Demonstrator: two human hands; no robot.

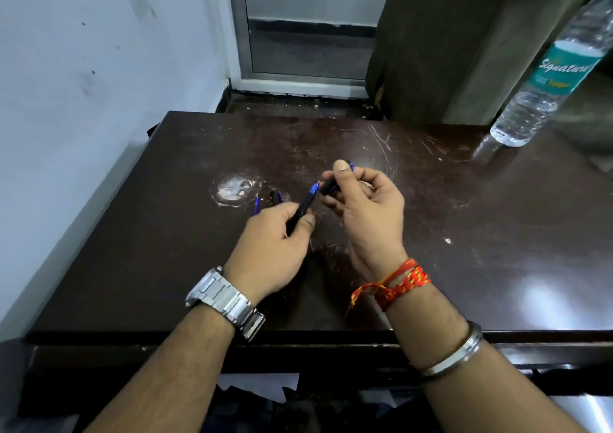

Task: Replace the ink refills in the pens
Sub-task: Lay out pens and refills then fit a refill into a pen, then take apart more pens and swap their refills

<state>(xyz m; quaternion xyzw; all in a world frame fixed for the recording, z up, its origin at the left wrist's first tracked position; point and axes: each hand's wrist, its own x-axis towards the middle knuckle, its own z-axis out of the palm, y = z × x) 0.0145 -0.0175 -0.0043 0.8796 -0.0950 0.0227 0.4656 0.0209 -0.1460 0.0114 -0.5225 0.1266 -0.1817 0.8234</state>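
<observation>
My left hand (270,250) grips a black pen (304,204) with a blue tip that points up and to the right. My right hand (366,210) pinches a short black and blue pen cap (330,185) between thumb and fingers, just beyond the pen's tip. Tip and cap are close together but apart. Behind my left hand, two more pen parts lie on the dark table (464,220): a thin blue piece (256,204) and a black and blue piece (277,197), both partly hidden by my fingers.
A clear water bottle (550,77) with a teal label stands at the table's far right. A worn pale patch (234,189) marks the tabletop. A white wall runs along the left, and a door and a curtain stand behind the table.
</observation>
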